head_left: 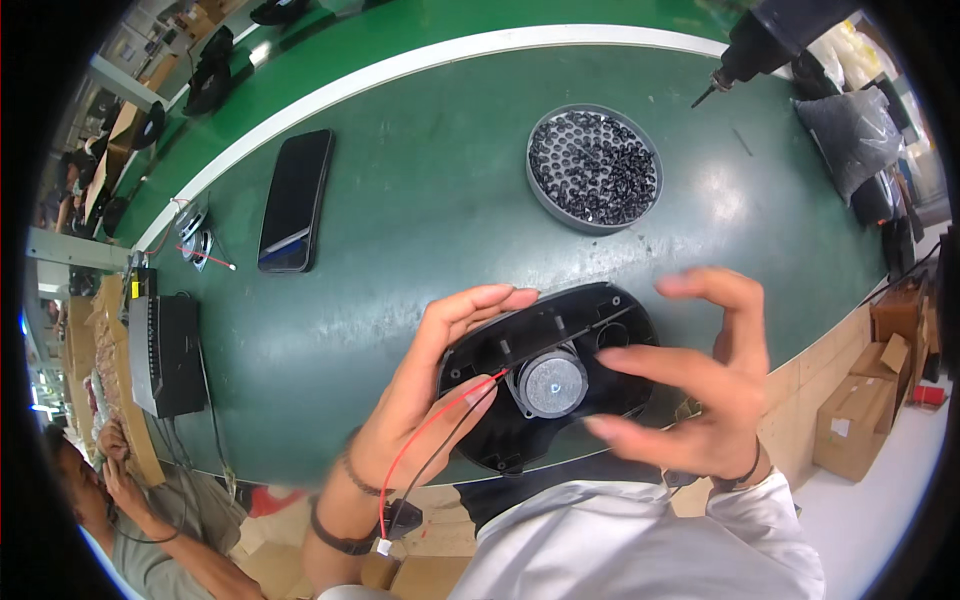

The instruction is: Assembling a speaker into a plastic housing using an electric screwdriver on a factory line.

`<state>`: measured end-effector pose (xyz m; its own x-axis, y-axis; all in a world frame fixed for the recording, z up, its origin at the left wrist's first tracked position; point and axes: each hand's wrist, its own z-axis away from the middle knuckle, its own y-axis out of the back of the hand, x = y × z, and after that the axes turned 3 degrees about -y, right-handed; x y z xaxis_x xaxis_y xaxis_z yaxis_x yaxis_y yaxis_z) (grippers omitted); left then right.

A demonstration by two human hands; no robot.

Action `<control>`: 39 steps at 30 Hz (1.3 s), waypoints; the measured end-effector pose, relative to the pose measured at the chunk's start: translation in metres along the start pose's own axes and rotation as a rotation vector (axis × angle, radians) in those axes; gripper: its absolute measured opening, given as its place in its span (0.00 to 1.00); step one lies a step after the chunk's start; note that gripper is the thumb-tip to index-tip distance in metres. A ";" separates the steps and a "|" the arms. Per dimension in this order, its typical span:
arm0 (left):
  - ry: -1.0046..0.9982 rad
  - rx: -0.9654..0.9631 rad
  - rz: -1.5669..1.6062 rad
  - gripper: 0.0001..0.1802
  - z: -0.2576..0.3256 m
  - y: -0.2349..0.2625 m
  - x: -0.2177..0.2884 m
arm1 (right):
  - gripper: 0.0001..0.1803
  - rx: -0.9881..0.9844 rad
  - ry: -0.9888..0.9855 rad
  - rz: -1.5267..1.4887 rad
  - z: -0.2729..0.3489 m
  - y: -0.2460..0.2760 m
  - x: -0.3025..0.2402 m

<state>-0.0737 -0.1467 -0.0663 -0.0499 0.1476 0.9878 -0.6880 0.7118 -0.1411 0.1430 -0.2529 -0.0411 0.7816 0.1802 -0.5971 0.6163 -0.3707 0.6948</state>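
Note:
A black plastic housing (pixel 530 345) is held over the near edge of the green table, its inner side facing up. Inside it sits a round silver-backed speaker (pixel 553 385). Red and black wires (pixel 410 450) run from the speaker across my left wrist to a small white connector (pixel 384 547). My left hand (pixel 430 370) grips the housing by its left side, fingers behind and thumb on the inner face beside the wires. Fingers apart and slightly blurred, my right hand (pixel 700 375) hovers at the housing's right side, near the speaker, with nothing visible in it.
A round tray (pixel 535 190) of small black screws stands beyond the housing. The tip of a power screwdriver (pixel 765 45) hangs at the upper right. At left are a black phone (pixel 296 200), loose speakers (pixel 196 240) and a dark box-shaped device (pixel 166 355). Another person (pixel 170 520) sits lower left.

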 end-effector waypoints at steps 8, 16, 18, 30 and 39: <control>-0.020 0.002 -0.028 0.35 -0.002 -0.005 0.004 | 0.27 -0.052 -0.052 0.079 -0.003 -0.017 -0.017; -0.070 -0.125 -0.004 0.32 -0.001 0.006 -0.002 | 0.27 -0.030 -0.077 0.091 0.001 -0.019 -0.019; -0.055 -0.113 0.023 0.32 0.000 0.005 -0.003 | 0.27 -0.033 -0.080 0.084 0.001 -0.019 -0.018; -0.079 -0.160 -0.086 0.34 -0.006 0.009 0.003 | 0.27 -0.029 -0.058 0.018 -0.006 -0.019 -0.015; -0.098 -0.272 -0.151 0.47 0.006 0.019 0.018 | 0.42 0.450 -0.054 -0.250 -0.010 0.023 0.028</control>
<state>-0.0923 -0.1344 -0.0510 -0.0407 -0.0306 0.9987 -0.4745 0.8802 0.0076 0.1800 -0.2470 -0.0376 0.6026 0.2707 -0.7507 0.6721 -0.6794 0.2945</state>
